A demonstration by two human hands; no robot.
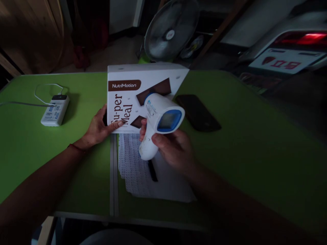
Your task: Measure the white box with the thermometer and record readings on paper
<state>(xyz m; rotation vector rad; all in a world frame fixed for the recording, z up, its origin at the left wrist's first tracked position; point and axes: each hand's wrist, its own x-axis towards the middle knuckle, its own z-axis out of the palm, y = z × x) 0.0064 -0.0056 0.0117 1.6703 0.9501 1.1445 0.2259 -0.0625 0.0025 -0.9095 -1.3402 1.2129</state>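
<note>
My left hand grips the lower left corner of a white box printed "NutriMotion", its thumb lying on the front face. The box stands on the green table, tilted a little. In my right hand is a white and blue infrared thermometer, held by its handle in front of the box. Its screen faces me and looks dark. Below the box lie printed sheets of paper, with a black pen on top, partly hidden by the thermometer.
A dark phone lies right of the box. To the left is a white power bank with a cable plugged in. The green table has a seam down its middle. A fan stands beyond the far edge.
</note>
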